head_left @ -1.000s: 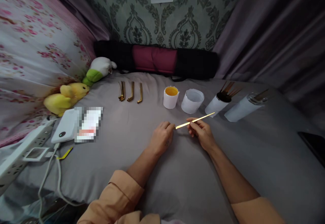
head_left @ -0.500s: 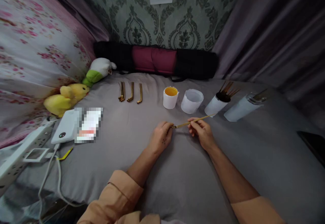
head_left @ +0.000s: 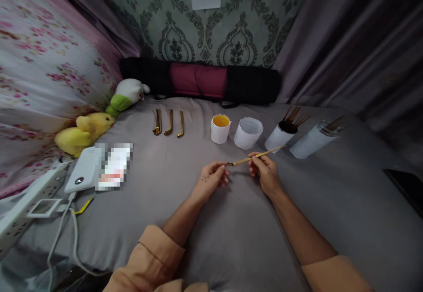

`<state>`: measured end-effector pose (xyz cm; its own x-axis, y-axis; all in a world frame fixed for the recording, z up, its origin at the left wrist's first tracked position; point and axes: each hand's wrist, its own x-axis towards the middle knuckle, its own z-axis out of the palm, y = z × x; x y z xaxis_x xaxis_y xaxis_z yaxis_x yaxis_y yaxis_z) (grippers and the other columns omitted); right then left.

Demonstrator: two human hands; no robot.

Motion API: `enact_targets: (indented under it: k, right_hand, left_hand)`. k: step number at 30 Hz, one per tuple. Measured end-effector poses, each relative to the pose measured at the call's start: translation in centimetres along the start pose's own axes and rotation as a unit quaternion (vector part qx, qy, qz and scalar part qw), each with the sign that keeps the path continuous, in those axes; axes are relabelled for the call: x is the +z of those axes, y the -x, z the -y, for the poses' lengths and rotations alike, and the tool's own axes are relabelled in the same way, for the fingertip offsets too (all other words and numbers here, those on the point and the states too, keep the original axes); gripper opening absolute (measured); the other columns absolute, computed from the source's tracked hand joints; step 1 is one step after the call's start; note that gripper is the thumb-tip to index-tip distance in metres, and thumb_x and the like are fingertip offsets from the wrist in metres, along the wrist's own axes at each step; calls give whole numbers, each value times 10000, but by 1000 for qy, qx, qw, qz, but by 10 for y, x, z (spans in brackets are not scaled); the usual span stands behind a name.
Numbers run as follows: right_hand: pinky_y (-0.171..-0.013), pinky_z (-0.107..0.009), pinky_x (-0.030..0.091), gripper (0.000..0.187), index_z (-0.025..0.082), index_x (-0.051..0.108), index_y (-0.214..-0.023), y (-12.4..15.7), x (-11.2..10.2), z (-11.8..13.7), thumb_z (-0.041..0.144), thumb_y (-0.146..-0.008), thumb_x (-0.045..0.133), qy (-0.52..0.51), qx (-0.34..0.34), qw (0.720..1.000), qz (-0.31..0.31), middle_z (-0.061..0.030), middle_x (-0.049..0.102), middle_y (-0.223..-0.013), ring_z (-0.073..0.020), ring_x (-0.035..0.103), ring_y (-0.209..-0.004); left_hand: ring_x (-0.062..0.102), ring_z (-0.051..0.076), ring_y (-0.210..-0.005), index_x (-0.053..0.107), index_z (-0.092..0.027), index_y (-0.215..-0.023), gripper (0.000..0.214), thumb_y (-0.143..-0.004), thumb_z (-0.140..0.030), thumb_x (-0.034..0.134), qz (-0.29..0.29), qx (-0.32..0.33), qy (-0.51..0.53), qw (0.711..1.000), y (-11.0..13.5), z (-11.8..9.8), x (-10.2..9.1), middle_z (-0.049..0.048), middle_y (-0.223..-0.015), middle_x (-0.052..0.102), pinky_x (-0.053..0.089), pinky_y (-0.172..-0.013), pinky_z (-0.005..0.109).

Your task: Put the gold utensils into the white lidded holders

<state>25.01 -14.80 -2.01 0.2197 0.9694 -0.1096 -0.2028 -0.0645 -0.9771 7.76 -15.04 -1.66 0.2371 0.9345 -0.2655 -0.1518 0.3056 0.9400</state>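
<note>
A thin, tapered golden-tan stick (head_left: 246,160) with a short, bent, dark-gold end slants up to the right between my hands. My right hand (head_left: 266,173) grips it around its middle with thumb and fingertips. My left hand (head_left: 211,179) has its thumb and index fingertip at the bent end, its other fingers loosely curled. Farther back on the grey sheet lie several gold sticks with bent ends, in a left group (head_left: 157,122), a middle group (head_left: 168,123) and a right group (head_left: 181,124).
Behind my hands stand a white cup with yellow inside (head_left: 220,134), a wider white cup (head_left: 246,140), a holder of brown sticks (head_left: 279,138) and a tall wrapped jar (head_left: 309,144). Plush toys (head_left: 86,131), a power bank (head_left: 85,168) and a power strip (head_left: 29,204) lie left.
The stick has moved slightly right and up, with more of its bent end showing. My left hand has turned, its lower fingers less tightly curled. The camera view has shifted slightly.
</note>
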Motion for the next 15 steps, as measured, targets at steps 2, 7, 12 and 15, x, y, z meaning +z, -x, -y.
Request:
enact_targets:
  k: [2, 7, 12, 15]
  right_hand:
    - [-382, -178, 327, 256, 183, 578, -829, 0, 0, 0, 386, -674, 598, 0, -4, 1000, -3, 25, 522, -611, -65, 464, -462]
    - [-389, -179, 326, 236, 179, 598, -819, 1, -1, 1, 369, -680, 595, 10, -9, 1000, -2, 23, 512, -602, -64, 457, -466]
    - [-389, -180, 321, 236, 171, 606, -817, 1, -1, 1, 373, -695, 588, 13, -11, 1000, -3, 23, 502, -594, -65, 447, -467]
    - [-385, -180, 314, 251, 166, 605, -800, 1, -1, 1, 397, -707, 573, 9, -10, 1000, -4, 24, 497, -583, -65, 440, -462]
  left_hand:
    - [523, 91, -499, 529, -106, -917, 237, -759, -283, 527, 20, -30, 56, 998, 1, -1, 1, 50, -689, 583, 380, -429, 196]
    - [541, 95, -517, 535, -104, -872, 197, -748, -254, 564, 66, -88, 149, 983, 2, -2, 1, 72, -701, 602, 389, -449, 195]
    - [543, 88, -523, 549, -94, -862, 136, -762, -185, 540, 45, -133, 186, 972, 6, -6, 4, 77, -704, 608, 399, -475, 189]
    - [539, 83, -523, 546, -86, -855, 120, -784, -167, 493, 6, -158, 217, 963, 12, -8, 11, 75, -689, 600, 404, -489, 185]
